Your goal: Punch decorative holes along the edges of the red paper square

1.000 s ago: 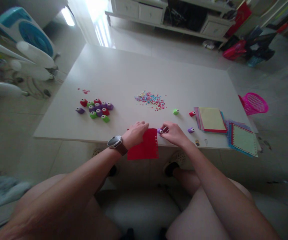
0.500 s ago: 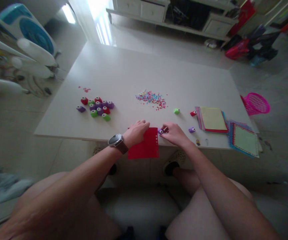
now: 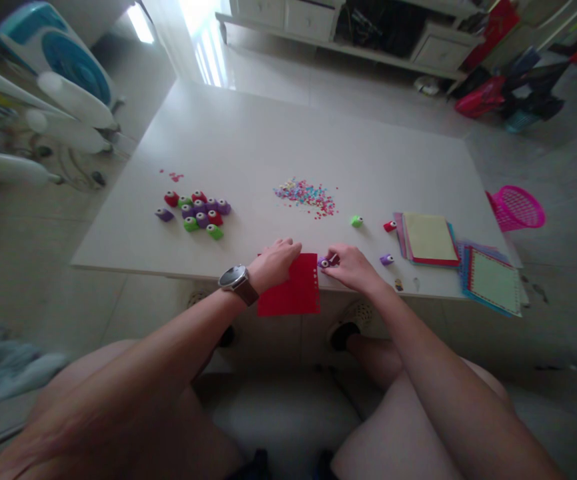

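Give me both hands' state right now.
Left hand: pressed flat on the red paper, holding it down.
Right hand: closed on the purple punch at the paper's edge.

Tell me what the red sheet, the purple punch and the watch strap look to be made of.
The red sheet: probably paper or thin card, matte, with small cut-outs along one edge. The purple punch in the right hand: likely smooth plastic, judging by its solid, even colour. The watch strap: brown and dull, perhaps leather, but too small to be sure.
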Motion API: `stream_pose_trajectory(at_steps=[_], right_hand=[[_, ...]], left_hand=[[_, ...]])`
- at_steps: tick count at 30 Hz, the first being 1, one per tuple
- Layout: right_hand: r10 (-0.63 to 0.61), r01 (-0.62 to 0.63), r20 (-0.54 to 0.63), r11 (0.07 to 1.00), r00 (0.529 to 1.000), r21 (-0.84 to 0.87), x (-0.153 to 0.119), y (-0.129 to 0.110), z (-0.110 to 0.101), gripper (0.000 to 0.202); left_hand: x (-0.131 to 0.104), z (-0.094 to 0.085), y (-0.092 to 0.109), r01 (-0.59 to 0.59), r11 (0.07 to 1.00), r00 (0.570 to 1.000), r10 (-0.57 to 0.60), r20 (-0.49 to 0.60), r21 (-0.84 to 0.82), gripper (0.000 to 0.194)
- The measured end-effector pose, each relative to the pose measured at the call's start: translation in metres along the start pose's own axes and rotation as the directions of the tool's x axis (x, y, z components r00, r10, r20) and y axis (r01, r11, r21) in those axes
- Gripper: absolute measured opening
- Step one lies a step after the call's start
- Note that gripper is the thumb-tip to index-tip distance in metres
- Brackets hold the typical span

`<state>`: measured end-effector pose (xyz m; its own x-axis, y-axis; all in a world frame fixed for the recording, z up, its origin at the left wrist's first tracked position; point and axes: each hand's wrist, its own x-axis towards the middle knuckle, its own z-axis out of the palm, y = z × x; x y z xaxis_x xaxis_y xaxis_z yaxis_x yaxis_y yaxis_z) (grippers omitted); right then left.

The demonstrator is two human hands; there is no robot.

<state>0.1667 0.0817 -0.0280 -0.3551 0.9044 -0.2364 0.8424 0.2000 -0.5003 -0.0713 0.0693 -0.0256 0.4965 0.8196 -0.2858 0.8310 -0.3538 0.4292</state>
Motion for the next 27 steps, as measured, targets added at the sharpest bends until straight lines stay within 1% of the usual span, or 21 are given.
stream_pose_trajectory(at_steps=[9, 13, 19, 23, 27], right_hand=[[-0.013, 0.013, 0.028, 1.000, 1.000, 0.000, -0.0004, -0.0009, 0.0020, 0.011], [-0.036, 0.034, 0.042, 0.998, 0.998, 0.045, -0.0011, 0.0008, 0.0045, 0.010], [-0.055, 0.051, 0.048, 0.995, 0.997, 0.080, 0.0003, 0.0046, 0.0071, 0.010], [-0.034, 0.028, 0.058, 0.996, 0.998, 0.089, 0.0002, 0.0039, 0.0050, 0.011], [-0.020, 0.013, 0.078, 0.996, 0.997, 0.088, -0.0008, 0.0017, 0.0028, 0.010]], left_hand=[[0.0003, 0.0001, 0.0004, -0.006, 1.000, 1.000, 0.006, 0.006, 0.004, 0.030], [0.0011, 0.0014, -0.0008, -0.010, 1.000, 1.000, 0.010, 0.006, -0.004, 0.031], [0.0007, -0.0001, -0.0003, -0.026, 0.999, 0.998, 0.028, -0.057, 0.038, 0.037], [-0.0009, -0.0030, 0.0005, -0.025, 0.999, 0.999, 0.026, -0.022, 0.022, 0.035], [-0.0022, -0.0057, 0.0009, -0.027, 0.999, 0.999, 0.028, 0.025, -0.046, 0.035]])
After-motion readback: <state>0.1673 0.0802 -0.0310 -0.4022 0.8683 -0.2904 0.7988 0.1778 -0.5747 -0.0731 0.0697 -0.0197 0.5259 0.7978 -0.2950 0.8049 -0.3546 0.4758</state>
